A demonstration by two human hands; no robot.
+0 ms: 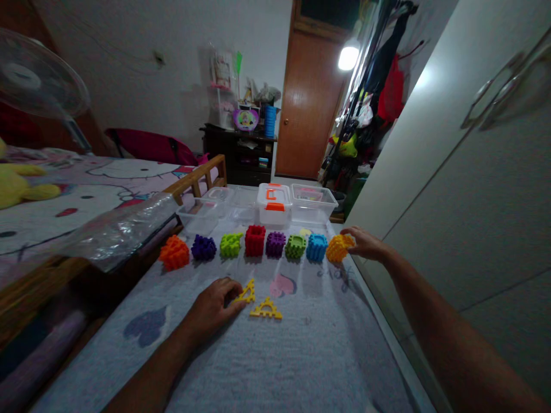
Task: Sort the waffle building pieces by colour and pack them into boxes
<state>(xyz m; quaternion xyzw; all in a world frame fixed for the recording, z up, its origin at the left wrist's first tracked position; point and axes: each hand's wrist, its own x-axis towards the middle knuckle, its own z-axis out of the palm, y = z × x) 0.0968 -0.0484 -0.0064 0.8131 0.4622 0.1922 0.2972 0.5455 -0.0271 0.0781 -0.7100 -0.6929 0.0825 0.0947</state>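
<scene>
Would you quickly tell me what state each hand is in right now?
Left hand: fingertips on the yellow triangle piece; whether it grips cannot be told.
Right hand: closed on the yellow-orange block at the row's right end.

Matt plastic blocks (255, 241), fuzzy cloth mat (301, 355), clear plastic boxes (314, 211)

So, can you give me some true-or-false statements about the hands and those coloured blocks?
The right hand touches the orange block at the right end of the row. True.
The left hand holds the red block. False: its fingers rest on a yellow triangle piece; the red block stands in the row.
A second yellow triangle lies beside it on the mat. True.
The white box with the orange handle stands nearer the person than the row. False: it stands behind the row.
</scene>
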